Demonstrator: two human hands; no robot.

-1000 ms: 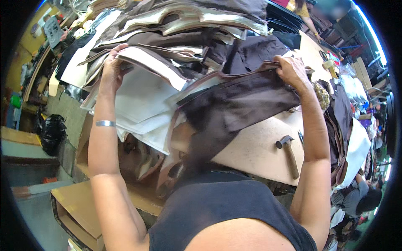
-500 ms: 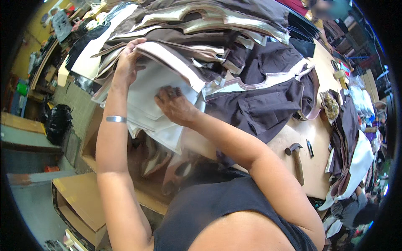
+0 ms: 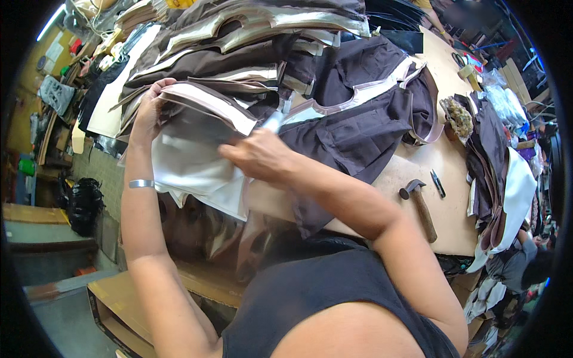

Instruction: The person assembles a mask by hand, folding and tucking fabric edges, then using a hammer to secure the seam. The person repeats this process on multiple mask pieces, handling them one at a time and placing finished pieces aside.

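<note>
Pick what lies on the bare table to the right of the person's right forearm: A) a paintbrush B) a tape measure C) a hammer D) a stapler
C: a hammer with a wooden handle lies flat on the tan table, beside the right forearm.

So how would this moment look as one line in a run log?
left hand: lifts edge of cut pieces | right hand: on white pieces beneath | hammer: lying on table

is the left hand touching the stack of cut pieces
Touching. The head view shows the left hand with its fingers curled over the edge of the stack of cut pieces, lifting the upper layers.
</note>
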